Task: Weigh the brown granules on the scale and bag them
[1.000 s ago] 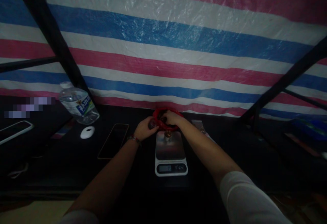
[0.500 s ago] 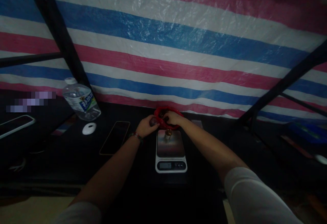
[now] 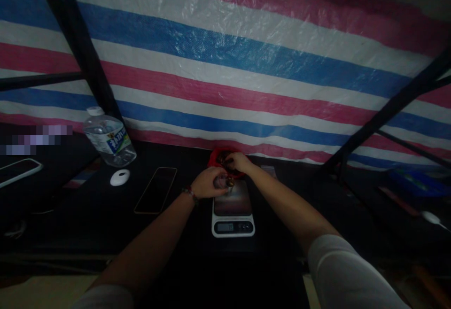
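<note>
My left hand [image 3: 204,184] is closed around a small, see-through purplish thing [image 3: 221,181] whose kind I cannot make out. It hovers over the far left corner of a white kitchen scale [image 3: 233,201]. Right beside its fingertips is a small brass-coloured cylinder [image 3: 230,182]; whether they touch it is unclear. Behind the scale sits a red bag or bowl [image 3: 213,158] with small dark brownish pieces inside. Reaching into it, my right hand [image 3: 240,162] has its fingers pinched among those pieces, and what they hold is hidden. The scale's display is lit but unreadable.
A dark phone [image 3: 156,190] lies left of the scale, near a white oval case [image 3: 120,177] and a clear plastic bottle [image 3: 110,140]. Another phone [image 3: 21,170] is at far left. A striped plastic sheet [image 3: 225,65] hangs behind, between black frame bars [image 3: 380,121].
My left hand has moved right and nearer, from beside the red container to the brass-coloured cylinder on the scale, still holding the purplish thing. My right hand stays in the container.
</note>
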### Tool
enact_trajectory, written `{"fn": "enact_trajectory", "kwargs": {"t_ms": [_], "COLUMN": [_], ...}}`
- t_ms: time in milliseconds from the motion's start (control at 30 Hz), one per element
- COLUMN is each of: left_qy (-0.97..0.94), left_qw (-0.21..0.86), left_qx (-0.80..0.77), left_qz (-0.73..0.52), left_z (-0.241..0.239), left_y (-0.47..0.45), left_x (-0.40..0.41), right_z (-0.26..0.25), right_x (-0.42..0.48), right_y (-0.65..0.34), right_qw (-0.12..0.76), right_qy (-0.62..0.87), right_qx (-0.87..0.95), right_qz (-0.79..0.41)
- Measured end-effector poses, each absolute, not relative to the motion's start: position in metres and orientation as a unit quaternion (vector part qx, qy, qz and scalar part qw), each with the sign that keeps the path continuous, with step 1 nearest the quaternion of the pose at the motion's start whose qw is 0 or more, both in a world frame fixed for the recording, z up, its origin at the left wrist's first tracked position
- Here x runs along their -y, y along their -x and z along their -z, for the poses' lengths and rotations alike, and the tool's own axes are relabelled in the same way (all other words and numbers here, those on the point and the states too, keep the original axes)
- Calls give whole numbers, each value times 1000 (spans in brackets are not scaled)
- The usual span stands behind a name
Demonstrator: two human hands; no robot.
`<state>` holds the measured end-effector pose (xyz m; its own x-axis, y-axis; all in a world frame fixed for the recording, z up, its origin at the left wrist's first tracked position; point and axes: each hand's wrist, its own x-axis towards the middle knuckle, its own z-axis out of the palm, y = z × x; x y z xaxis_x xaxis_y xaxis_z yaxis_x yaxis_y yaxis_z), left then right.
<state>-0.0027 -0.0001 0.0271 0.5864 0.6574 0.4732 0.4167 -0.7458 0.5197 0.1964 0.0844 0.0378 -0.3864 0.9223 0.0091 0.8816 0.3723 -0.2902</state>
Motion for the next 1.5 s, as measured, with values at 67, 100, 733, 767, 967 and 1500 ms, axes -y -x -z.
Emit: {"fn": "enact_trajectory", "kwargs": {"t_ms": [67,100,733,767,967,1500], "left_qy": [-876,-877,-872,-871,-869,-860], "left_qw": [179,180,170,171,175,142], "left_qx": [-316,-320,-335,-334,-342,-368], "left_qz": [-317,-311,-315,-318,-312,-324], "left_z": [-27,-26,-18,-18,-17,-20], "left_y": [-1,-2,-9,-10,-17,-27], "left_x": [1,2,-1,-1,-1,6], "right_z": [-36,-35,-30,-31,-32,-50], "right_x": [-84,-84,-87,-85,-81,-18], "right_y": [-198,-199,-194,-194,-200,-236], "right_qw": [92,94,84,87,111,230], "right_qy": [561,567,612,611,607,617], "right_qx": [814,810,782,782,780,734], "right_qz": [-121,-119,-88,-89,-106,-166]}}
